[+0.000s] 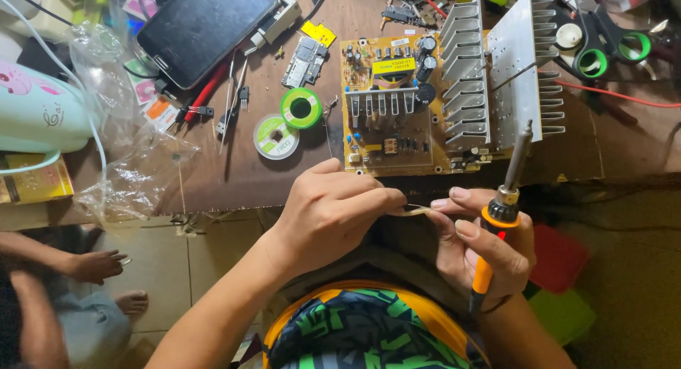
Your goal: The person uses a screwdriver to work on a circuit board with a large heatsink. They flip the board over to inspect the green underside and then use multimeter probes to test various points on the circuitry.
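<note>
My left hand (337, 209) pinches one end of a thin, pale strip (413, 211) just in front of the table edge. My right hand (482, 245) holds the other end between thumb and forefinger, and also grips an orange-handled soldering iron (500, 216) whose metal tip points up over the board. A yellow circuit board (397, 114) with capacitors and large silver finned heat sinks (496, 71) lies on the brown table just beyond my hands.
Two solder spools (301, 108) (275, 136) lie left of the board. A dark tablet (206, 25), a small bare board (305, 60), loose parts, clear plastic bags (135, 177) and green-handled scissors (603, 50) crowd the table. Another person's hand (92, 265) and foot are at lower left.
</note>
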